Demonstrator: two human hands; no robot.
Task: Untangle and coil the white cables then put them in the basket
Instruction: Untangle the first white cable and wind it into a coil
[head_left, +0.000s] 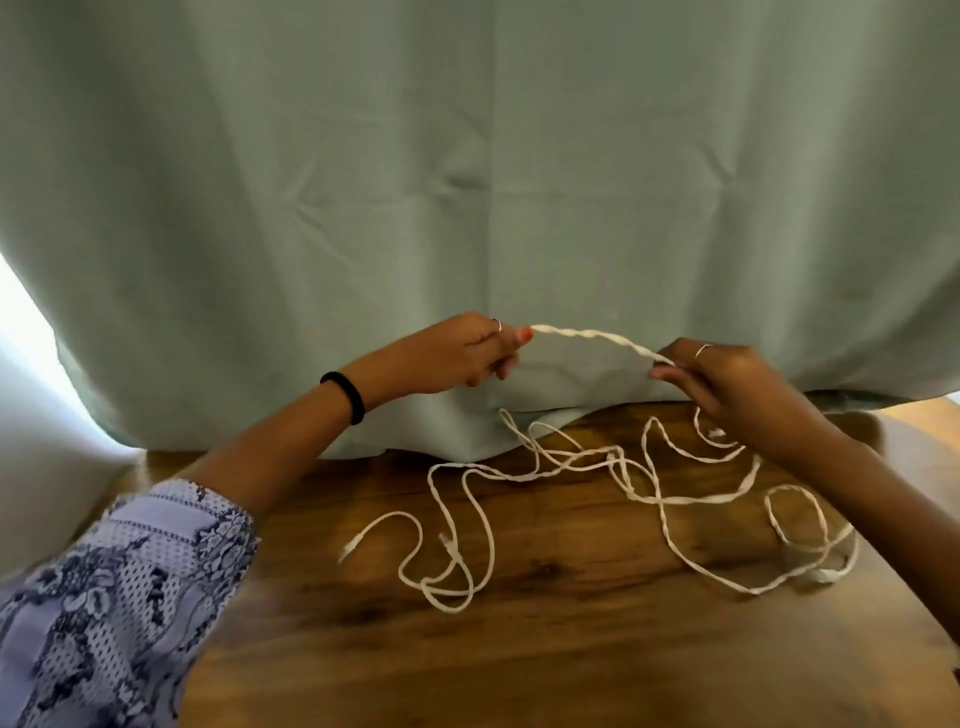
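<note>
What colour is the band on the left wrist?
Black. The thin black wrist band sits just behind the left hand, seen best in the head view.

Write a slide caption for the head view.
Both hands, left and right, stretch a twisted white cable above the wooden table.

No readable text, label or number shows anywhere (cables included).

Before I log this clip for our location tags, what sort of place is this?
Probably a room in a home, though little shows: a wooden table strewn with tangled white cables, pushed up against a grey-green curtain with daylight at its left edge.
</note>
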